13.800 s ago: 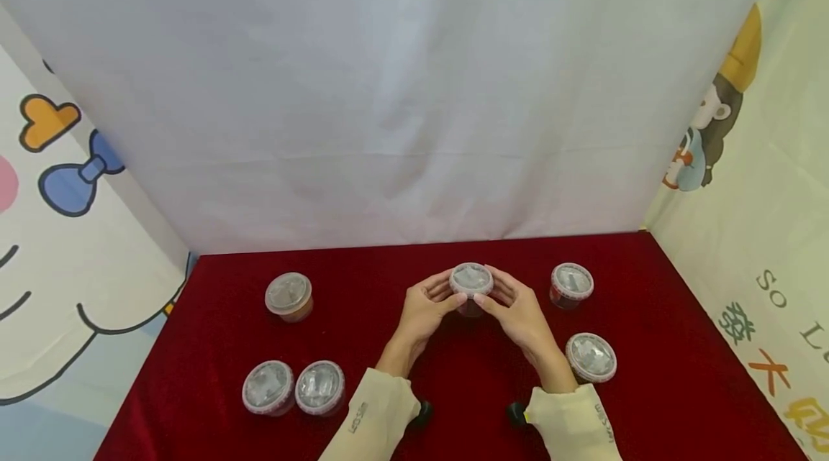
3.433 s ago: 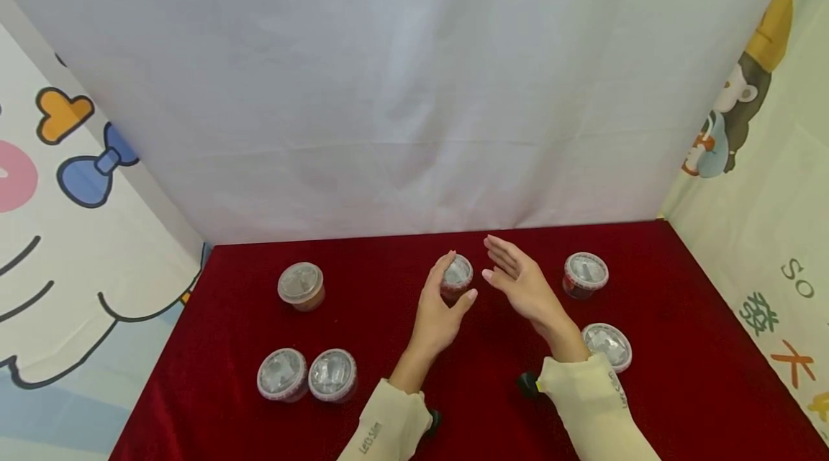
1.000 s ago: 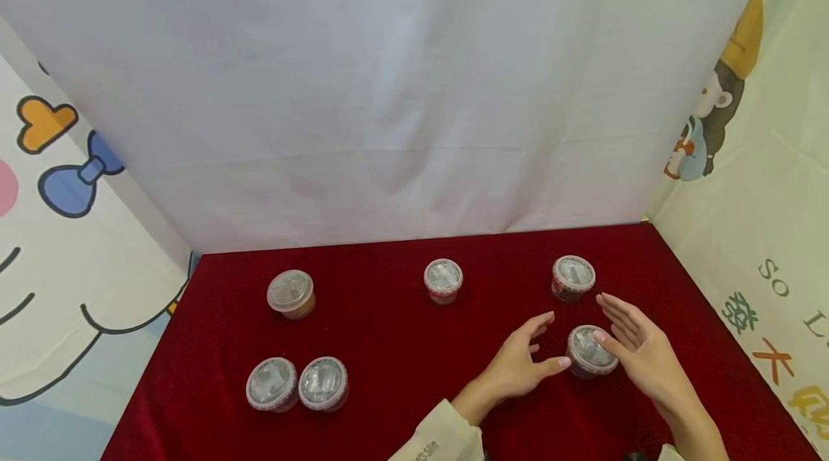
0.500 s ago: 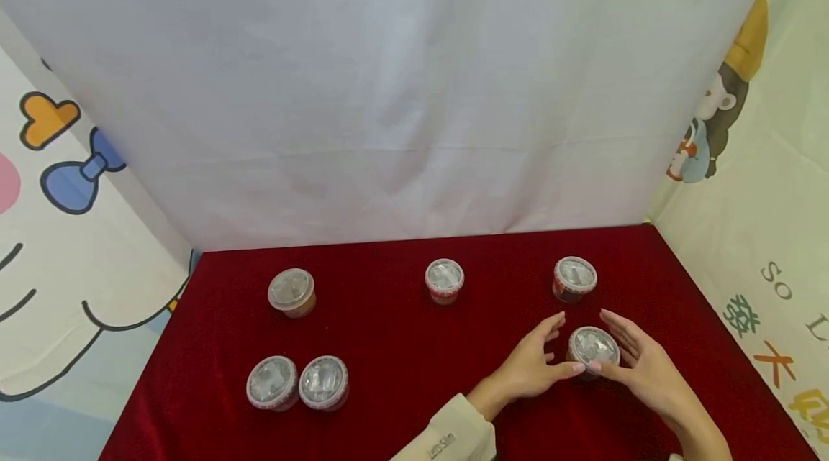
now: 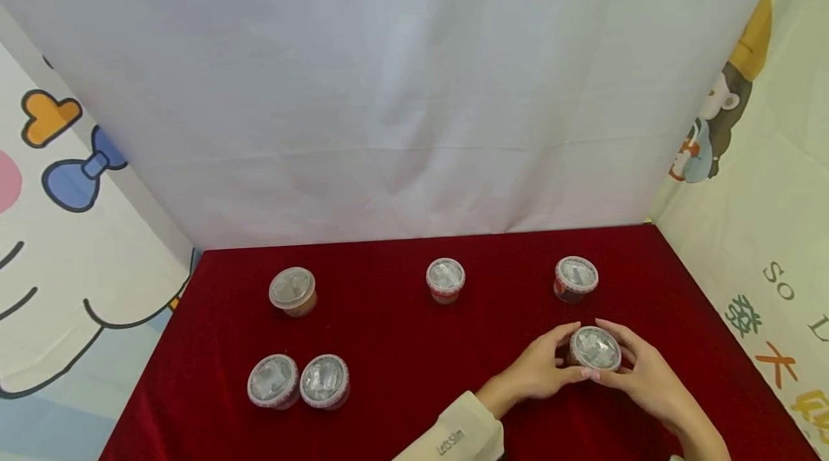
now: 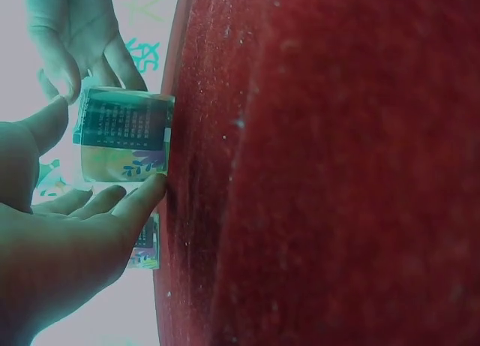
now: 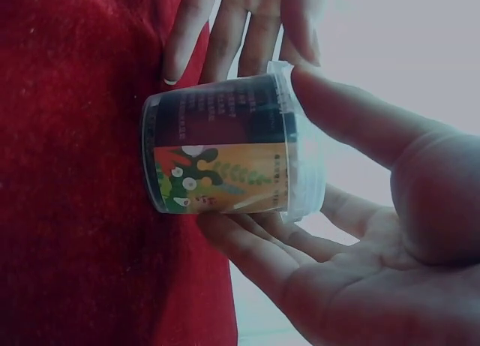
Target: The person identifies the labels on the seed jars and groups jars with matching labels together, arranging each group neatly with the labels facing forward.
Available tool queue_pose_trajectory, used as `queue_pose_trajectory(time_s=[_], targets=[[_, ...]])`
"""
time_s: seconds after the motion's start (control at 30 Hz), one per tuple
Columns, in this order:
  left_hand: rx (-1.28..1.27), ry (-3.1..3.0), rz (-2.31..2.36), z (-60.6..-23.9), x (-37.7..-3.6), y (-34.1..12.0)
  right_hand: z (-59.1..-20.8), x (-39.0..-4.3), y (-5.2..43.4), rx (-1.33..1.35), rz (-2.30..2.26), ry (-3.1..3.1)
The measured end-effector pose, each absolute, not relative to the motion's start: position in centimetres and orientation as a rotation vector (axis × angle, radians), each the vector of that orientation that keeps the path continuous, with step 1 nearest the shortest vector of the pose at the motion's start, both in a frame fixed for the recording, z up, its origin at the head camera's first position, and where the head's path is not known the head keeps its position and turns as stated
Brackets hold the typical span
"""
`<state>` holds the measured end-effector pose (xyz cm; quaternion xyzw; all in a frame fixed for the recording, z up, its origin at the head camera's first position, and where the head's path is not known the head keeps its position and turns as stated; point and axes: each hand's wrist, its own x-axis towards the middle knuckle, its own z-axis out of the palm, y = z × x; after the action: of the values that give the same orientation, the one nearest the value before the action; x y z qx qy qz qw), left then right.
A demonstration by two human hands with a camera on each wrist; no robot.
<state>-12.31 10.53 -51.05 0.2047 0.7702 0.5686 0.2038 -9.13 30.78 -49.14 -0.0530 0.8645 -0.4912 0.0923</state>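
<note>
A small lidded plastic tub (image 5: 595, 348) stands at the right front of the red cloth. My left hand (image 5: 537, 369) holds it from the left, and my right hand (image 5: 648, 378) grips the other side. Both thumbs meet at the near rim of the clear lid. In the right wrist view the tub (image 7: 217, 154) has a printed label, dark above and yellow-orange with coloured figures below. Its base appears to rest on the cloth. The left wrist view shows the fingers of both hands about the tub (image 6: 124, 128).
Behind the held tub stands another tub (image 5: 576, 279). One more tub (image 5: 445, 280) is at the back middle and a paler one (image 5: 293, 291) at the back left. Two tubs, one (image 5: 273, 381) beside the other (image 5: 324, 381), stand front left. A white curtain (image 5: 414, 101) closes the back.
Earlier both hands were at the back-middle tub, then left it standing. They moved right and forward to the right-front tub, and over the last second closed in round it.
</note>
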Motion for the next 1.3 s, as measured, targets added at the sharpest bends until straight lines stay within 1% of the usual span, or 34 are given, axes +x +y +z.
queue_pose_trajectory(time_s=[0.3, 0.5, 0.77, 1.03, 1.3], targets=[[0.585, 2.15, 1.589, -50.8, -12.3, 10.2, -48.9, -9.0, 30.6, -0.123, -1.47, 2.558], [0.612, 2.167, 1.635, -50.9, -12.7, 9.1, -48.5, -9.1, 30.3, -0.144, -1.58, 2.501], [0.613, 2.152, 1.744, -50.7, -13.5, 6.7, -47.4, -10.0, 28.9, -0.277, -1.687, 2.397], [0.649, 2.038, 1.774, -49.8, -14.1, 4.1, -46.3, -11.0, 27.2, -0.398, -1.734, 2.293], [0.509, 1.988, 1.966, -48.4, -13.8, 2.4, -45.8, -11.3, 24.7, -0.413, -1.845, 2.241]])
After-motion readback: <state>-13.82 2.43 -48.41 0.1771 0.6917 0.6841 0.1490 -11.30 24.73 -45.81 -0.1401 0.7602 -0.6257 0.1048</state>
